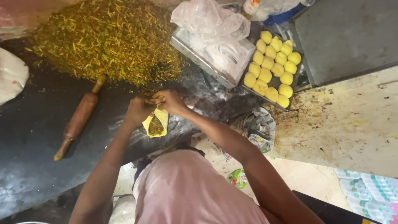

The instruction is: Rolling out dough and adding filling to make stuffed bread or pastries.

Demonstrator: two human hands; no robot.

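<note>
A rolling pin (78, 118) lay on the dark slab (33, 157) below the green-yellow filling heap (107, 39). My left hand (139, 108) and right hand (169, 101) met over the slab, fingers pinched on the top edge of a yellow dough pocket (156, 123) holding filling. Farther right, a tray (248, 89) held yellow dough balls (273, 66).
</note>
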